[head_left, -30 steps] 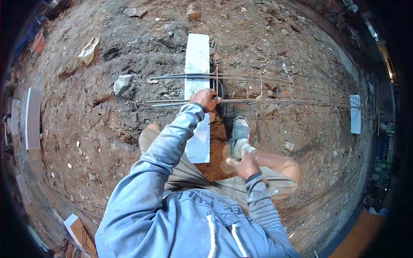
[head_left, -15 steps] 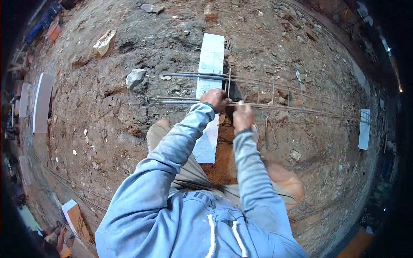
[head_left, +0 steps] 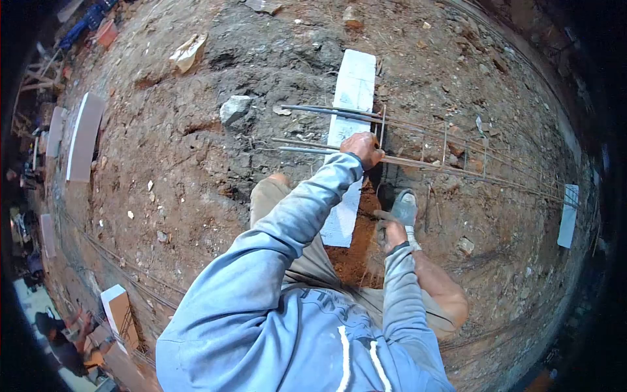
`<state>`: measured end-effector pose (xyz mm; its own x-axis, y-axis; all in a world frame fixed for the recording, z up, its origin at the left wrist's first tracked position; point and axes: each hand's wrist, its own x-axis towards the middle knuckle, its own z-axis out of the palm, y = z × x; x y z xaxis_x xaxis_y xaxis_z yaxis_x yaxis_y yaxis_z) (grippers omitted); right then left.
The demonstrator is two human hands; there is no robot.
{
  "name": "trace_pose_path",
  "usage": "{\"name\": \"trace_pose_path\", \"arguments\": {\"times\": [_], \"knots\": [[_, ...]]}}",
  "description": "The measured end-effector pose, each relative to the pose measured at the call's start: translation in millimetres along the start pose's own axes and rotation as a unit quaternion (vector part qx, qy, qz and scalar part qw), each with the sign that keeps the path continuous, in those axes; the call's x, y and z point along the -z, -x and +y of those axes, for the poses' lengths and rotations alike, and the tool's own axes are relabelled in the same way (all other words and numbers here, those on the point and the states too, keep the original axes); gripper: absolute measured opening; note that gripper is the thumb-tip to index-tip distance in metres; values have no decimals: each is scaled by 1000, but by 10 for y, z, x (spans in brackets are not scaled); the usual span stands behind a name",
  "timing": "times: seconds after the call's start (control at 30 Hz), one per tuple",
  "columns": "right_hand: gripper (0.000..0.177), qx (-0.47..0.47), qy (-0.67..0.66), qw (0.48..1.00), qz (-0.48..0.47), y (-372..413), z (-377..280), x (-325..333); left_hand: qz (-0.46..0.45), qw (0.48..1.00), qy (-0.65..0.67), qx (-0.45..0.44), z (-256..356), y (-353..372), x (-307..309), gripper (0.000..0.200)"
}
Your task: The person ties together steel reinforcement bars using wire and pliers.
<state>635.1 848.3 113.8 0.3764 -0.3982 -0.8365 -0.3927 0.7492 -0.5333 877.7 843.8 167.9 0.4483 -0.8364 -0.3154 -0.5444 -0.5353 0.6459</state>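
My left hand (head_left: 362,147) is closed around the near long bar of a rebar cage (head_left: 444,153), close to its left end. The cage lies across bare earth, with thin stirrups looped around several long bars. Its left end rests on a long white block (head_left: 353,91). My right hand (head_left: 390,230) is drawn back near my knee, just beside my grey shoe (head_left: 405,208). Its fingers look curled, but blur hides whether it holds anything. I am squatting over the block in a blue sweatshirt.
A grey stone (head_left: 234,108) lies left of the cage's bar ends. Another white block (head_left: 568,215) sits at the cage's far right end, and more blocks (head_left: 81,137) lie at the left. A box (head_left: 121,317) and another person (head_left: 62,333) are at the lower left.
My right hand has left the near bar next to my left hand and pulled back toward my knee. My left hand keeps its grip. The view has shifted rightward.
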Motion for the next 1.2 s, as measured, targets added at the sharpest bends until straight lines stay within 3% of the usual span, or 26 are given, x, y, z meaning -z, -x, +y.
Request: {"name": "trace_pose_path", "arguments": {"times": [0.07, 0.17, 0.23, 0.33, 0.4, 0.53, 0.7, 0.8, 0.97, 1.03, 1.07, 1.1, 1.17, 1.2], "knots": [[27, 62, 20, 998, -10, -30, 20, -105, 13, 1000, -1, 10, 27, -1, 2, 38], [24, -11, -57, 998, 34, -16, -171, -275, 14, 999, -1, 38, 60, -62, -39, 37], [21, -6, 16, 999, 40, -151, -178, -207, 31, 998, 36, 39, 67, -63, -53, 38], [25, -1, -20, 999, 35, -199, -246, -249, 26, 997, 44, 53, 101, -94, -69, 42], [30, 59, -48, 995, 61, -193, -289, -351, 43, 996, 21, 71, 103, -101, -93, 42], [34, 96, -107, 987, 68, -293, -454, -481, 24, 998, 57, 13, 20, -118, -93, 39], [27, 175, -150, 972, 48, -563, -686, -650, 77, 994, 82, -10, -123, -150, -197, 43], [21, 214, -129, 966, -58, -765, -671, -576, 51, 992, 116, 13, -80, -117, -161, 42], [21, 205, -201, 957, -37, -842, -701, -668, 74, 991, 107, 2, 72, 17, -56, 43], [23, 208, -158, 965, -18, -876, -694, -622, 68, 991, 103, -46, 77, 23, -57, 47], [23, 208, -157, 965, -17, -1098, -564, -548, 95, 984, 86, -121, -140, -120, -240, 37], [22, 386, 51, 918, 79, -1530, -301, -436, 94, 984, 87, -121, -127, -120, -245, 37], [23, 532, 257, 789, 169, -1418, -372, -505, 71, 986, 123, -82, -69, -106, -218, 27], [23, 416, 185, 873, 175, -1254, -457, -561, 72, 986, 124, -82, -31, -94, -199, 27]]}}
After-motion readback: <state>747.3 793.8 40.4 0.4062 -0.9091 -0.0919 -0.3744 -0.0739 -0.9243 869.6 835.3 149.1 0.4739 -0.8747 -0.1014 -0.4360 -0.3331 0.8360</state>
